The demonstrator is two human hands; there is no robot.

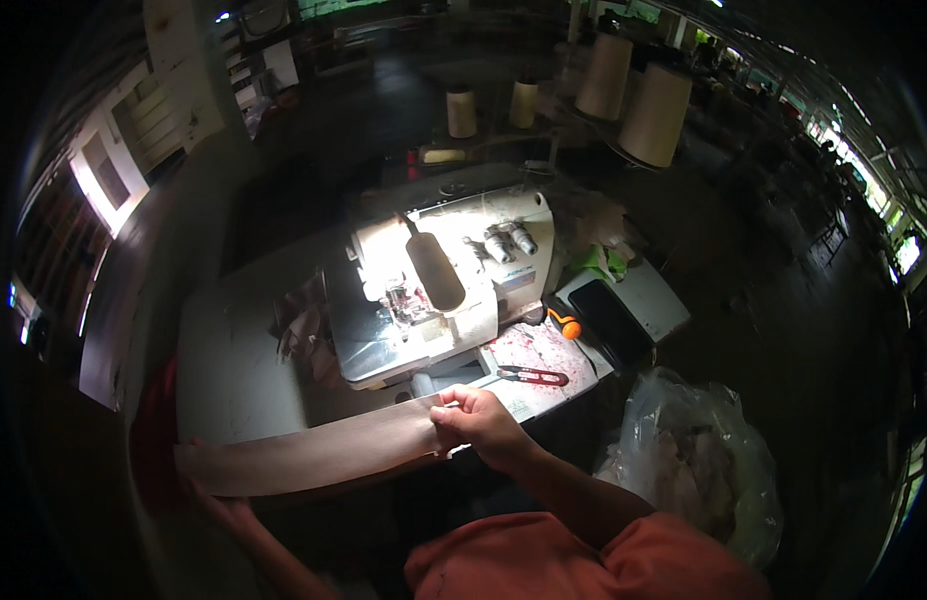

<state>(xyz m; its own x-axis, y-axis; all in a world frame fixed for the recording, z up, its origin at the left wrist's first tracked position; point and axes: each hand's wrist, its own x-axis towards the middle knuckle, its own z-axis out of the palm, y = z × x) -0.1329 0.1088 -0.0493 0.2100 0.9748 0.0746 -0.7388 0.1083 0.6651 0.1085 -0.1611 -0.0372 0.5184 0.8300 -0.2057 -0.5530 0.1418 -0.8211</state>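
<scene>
A long, pale beige strip of fabric (314, 450) stretches between my two hands in front of the sewing machine (439, 270). My right hand (479, 425) pinches its right end between thumb and fingers, just below the machine's front edge. At the far left end, my left hand (219, 503) grips the strip from below; its fingers are partly hidden behind the fabric. A lamp lights the machine's needle area and metal plate brightly. Right of the plate lies a pair of red-handled thread snips (534, 376), close beyond my right hand.
A dark phone (609, 320) and an orange-handled tool (566, 324) lie right of the machine. Crumpled fabric (309, 330) sits on the table at left. A clear plastic bag (699, 460) of cloth pieces stands at lower right. Large thread cones (656, 115) rise behind.
</scene>
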